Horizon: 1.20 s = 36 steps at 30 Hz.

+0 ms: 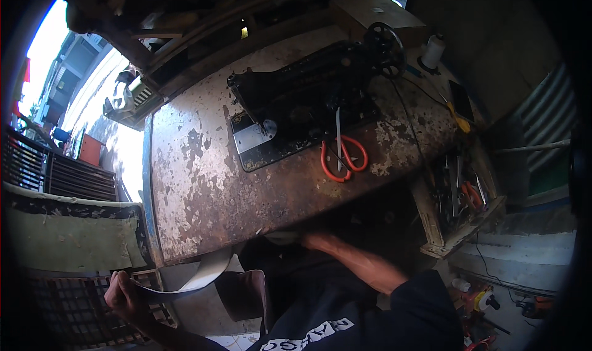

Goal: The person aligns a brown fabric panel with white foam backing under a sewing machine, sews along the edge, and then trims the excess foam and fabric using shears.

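My left hand is closed on the end of a long flexible strip, left of the table's near edge. The strip is pale on the face that shows. It curves up towards the table edge, and a dark brown flap hangs beside it; whether the two are one piece I cannot tell. My right hand reaches just under the near edge of the table, beside a pale piece. Its fingers are in shadow and partly hidden.
A black sewing machine stands on the worn table. Red-handled scissors lie against its base. At the back right are a white thread cone and a yellow-handled tool. An open drawer at right holds tools.
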Each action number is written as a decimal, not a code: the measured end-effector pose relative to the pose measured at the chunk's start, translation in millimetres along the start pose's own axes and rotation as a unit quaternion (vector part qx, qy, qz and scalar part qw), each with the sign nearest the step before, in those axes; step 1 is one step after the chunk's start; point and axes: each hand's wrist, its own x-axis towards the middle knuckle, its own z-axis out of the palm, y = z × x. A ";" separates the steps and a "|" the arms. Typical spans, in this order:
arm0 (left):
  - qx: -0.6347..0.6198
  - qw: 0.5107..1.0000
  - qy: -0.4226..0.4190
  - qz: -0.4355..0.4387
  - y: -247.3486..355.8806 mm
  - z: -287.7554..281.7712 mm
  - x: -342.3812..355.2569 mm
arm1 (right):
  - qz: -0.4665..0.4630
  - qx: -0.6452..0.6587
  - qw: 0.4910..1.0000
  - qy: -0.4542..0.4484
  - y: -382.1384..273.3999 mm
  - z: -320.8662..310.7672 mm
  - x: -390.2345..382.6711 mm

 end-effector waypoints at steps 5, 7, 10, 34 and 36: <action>0.046 0.999 0.006 0.022 8.3 2.1 9.3 | 0.023 -0.224 0.974 0.009 -48.1 -110.1 -52.5; 0.045 0.998 0.003 0.037 13.9 5.7 13.8 | 0.009 -0.029 0.997 0.072 -86.1 -158.7 -74.8; 0.047 0.997 0.018 0.065 24.7 20.0 18.1 | -0.011 0.049 0.935 0.352 -119.3 -208.0 -70.7; -0.029 0.992 0.121 -0.022 76.1 23.5 -59.0 | -0.384 0.078 0.908 -0.152 -203.9 -65.9 -33.3; -0.083 0.989 0.090 -0.081 82.8 29.6 -85.6 | -0.326 0.089 0.935 -0.109 -218.1 -62.7 -31.6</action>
